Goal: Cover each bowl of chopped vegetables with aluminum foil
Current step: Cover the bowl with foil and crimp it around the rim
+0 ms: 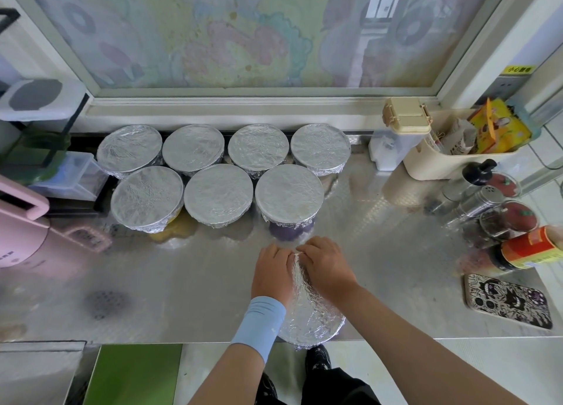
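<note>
I see both hands lying palms down on top of the near bowl (313,328), which sits at the near edge of the metal counter (182,282), a little right of the middle. The left hand (272,272), with a pale blue sleeve (260,322) on its wrist, covers the left part of the top. The right hand (327,267) covers the right part, and the two nearly touch at the far side. On each hand the fingers bend down over the far rim and press the foil (300,279) against it. The fingertips are hidden behind the rim, so I cannot tell how far they tuck under.

The foil is crinkled and silver. It lies flat across the top of the bowl and is folded down round the near rim. A narrow strip of it shows between the hands, and the contents are hidden.

Beyond the hands, seven more bowls stand close together, all topped with foil: a far row of four (195,148) by the window frame and a nearer row of three (217,192). Purple shows below the foil of the right bowl in the nearer row (289,230), just beyond my fingers, and yellow below the left one (173,221).

A phone (507,301) with a black and white patterned back lies on the counter well to the right
</note>
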### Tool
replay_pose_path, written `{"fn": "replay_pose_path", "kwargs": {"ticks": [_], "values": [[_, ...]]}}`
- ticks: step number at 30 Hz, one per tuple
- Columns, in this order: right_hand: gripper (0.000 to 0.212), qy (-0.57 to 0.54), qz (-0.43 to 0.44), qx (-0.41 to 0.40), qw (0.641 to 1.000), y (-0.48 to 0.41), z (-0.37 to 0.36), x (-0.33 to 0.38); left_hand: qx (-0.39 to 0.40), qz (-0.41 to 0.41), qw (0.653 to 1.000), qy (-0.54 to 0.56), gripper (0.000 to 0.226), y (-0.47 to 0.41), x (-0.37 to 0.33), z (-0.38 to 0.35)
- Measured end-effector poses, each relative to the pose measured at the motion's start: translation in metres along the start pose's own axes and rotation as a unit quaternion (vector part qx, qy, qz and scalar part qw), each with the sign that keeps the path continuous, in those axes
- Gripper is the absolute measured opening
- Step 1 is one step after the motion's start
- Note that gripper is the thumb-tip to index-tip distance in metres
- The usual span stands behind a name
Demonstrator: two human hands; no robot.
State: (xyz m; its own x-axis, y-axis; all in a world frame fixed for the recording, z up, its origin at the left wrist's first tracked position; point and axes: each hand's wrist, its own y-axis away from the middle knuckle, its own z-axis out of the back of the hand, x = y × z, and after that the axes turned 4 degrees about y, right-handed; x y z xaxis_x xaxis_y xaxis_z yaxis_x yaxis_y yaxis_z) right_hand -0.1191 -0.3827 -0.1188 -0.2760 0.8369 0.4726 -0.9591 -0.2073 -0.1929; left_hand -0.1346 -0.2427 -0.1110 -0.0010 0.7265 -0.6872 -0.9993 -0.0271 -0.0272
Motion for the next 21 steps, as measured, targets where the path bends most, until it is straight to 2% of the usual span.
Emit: {"fn": "replay_pose_path", "kwargs": {"ticks": [5, 12, 17, 19, 21], "values": [[0.025, -0.045, -0.073, -0.005, 0.996, 0.007, 0.004, 0.0, -0.023, 0.005, 1.0, -0.006, 0.019, 0.004, 0.001, -0.001], [0.027, -0.051, -0.041, -0.003, 0.998, 0.003, 0.001, -0.008, 0.018, 0.024, 0.999, 0.01, 0.022, 0.004, -0.001, 0.003], [0.019, 0.02, 0.006, -0.026, 0.999, -0.014, 0.003, 0.009, -0.033, 0.076, 0.997, 0.008, 0.02, 0.005, 0.003, 0.009], [0.018, 0.02, -0.008, -0.022, 1.0, -0.018, 0.0, 0.014, -0.031, 0.115, 0.993, -0.002, 0.021, 0.005, 0.005, 0.011], [0.02, -0.002, -0.042, -0.015, 0.999, -0.017, -0.003, 0.013, -0.023, 0.112, 0.993, -0.006, 0.022, 0.005, 0.004, 0.014]]}}
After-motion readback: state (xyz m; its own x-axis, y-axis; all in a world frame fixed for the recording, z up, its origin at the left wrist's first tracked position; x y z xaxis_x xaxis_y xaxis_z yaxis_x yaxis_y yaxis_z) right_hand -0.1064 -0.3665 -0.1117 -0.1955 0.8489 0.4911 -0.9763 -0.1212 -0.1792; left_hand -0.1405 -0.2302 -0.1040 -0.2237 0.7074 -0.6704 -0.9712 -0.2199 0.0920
